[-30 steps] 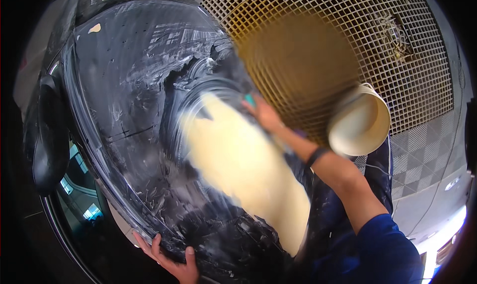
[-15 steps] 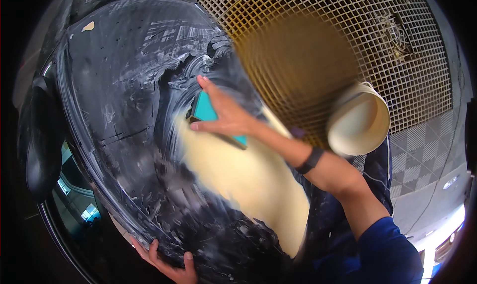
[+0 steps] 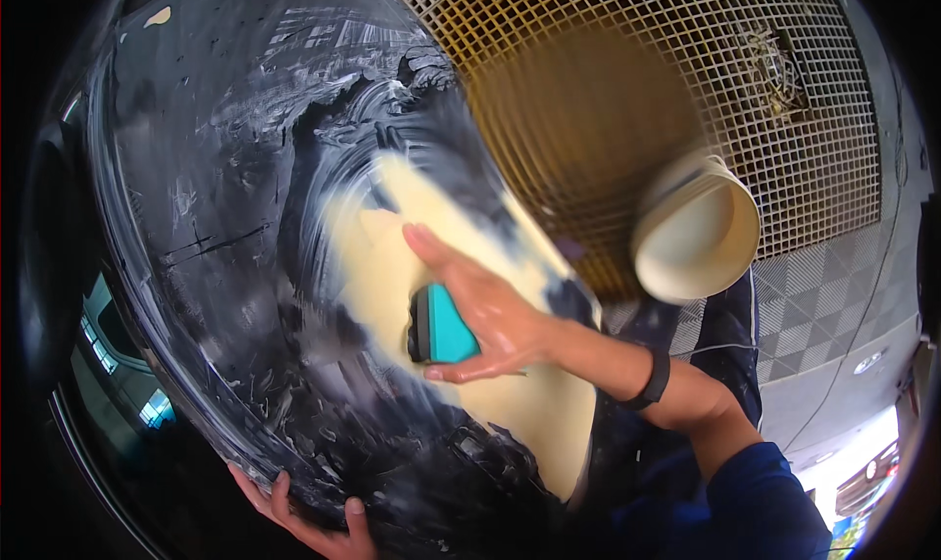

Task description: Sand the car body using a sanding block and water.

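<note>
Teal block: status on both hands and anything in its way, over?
Right hand: grip on teal block, over cream patch. Left hand: spread at edge of dark panel. Pale bucket off to the right; nothing seen blocking the block.

two bare hands are in view: one left hand (image 3: 309,523), near left, and one right hand (image 3: 498,323), at the middle. there is one teal sanding block (image 3: 453,327), one black wristband (image 3: 655,382) and one blue sleeve (image 3: 765,501). one dark car body panel (image 3: 235,158) bears one broad cream patch (image 3: 520,418) and, far left, one small cream spot (image 3: 157,16). at the right are one cream bucket (image 3: 737,229) and one floor grating (image 3: 833,158); at the left, one side mirror (image 3: 49,237) and one car window (image 3: 123,340).
</note>
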Demonstrator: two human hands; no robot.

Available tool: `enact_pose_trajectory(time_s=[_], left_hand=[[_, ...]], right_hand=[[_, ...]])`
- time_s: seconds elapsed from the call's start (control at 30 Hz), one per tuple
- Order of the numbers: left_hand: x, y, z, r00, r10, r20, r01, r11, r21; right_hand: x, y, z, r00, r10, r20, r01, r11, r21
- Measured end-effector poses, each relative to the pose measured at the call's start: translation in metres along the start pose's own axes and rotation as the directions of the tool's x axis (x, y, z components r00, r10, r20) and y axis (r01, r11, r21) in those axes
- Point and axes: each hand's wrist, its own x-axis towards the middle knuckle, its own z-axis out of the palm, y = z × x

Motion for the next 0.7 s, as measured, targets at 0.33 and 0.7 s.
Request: enact_pose_trajectory(time_s=[0.33,0.7], left_hand=[[-0.014,-0.006,-0.010,0.988,-0.094,0.123,0.091,0.995,0.031],[-0.020,-0.013,0.001,0.996,-0.077,0.043,0.083,0.983,-0.162]], right_hand=[[-0.041,-0.007,-0.001,0.999,-0.023,-0.042,0.022,1.000,-0.022],[-0.009,-0.055,0.013,0.988,-0.145,-0.049,0.145,0.989,0.002]])
